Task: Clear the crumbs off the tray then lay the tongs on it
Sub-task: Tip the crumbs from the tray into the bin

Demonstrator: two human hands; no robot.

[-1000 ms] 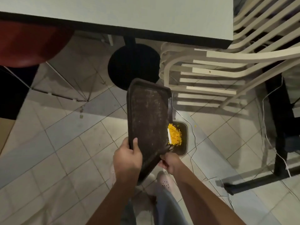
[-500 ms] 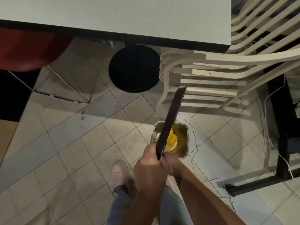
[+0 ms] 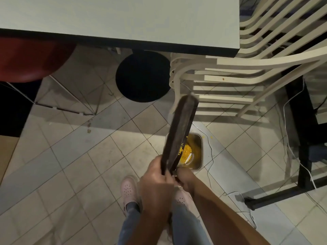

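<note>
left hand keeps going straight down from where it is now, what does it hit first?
Likely the pink shoe or the tile floor beside it. The left hand holds the tray just short of the metal bin; depth is unclear.

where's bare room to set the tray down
The tabletop above is bare right up to its near edge. The floor tiles left of the bin are open too. Right of the bin it is crowded: cables and stacked chairs.

- Tiled floor (image 3: 74, 156) — pale square tiles, laid at a slant.
- Metal bin (image 3: 199, 156) on it, open, yellow crumbs (image 3: 186, 151) inside.
- Round black table base (image 3: 143, 76) nearby.
- Stacked cream chairs (image 3: 230, 82) to the right.
- White cables (image 3: 290, 149) trailing across the tiles.
- Two pale shoes (image 3: 129, 188) at the bottom.
</note>
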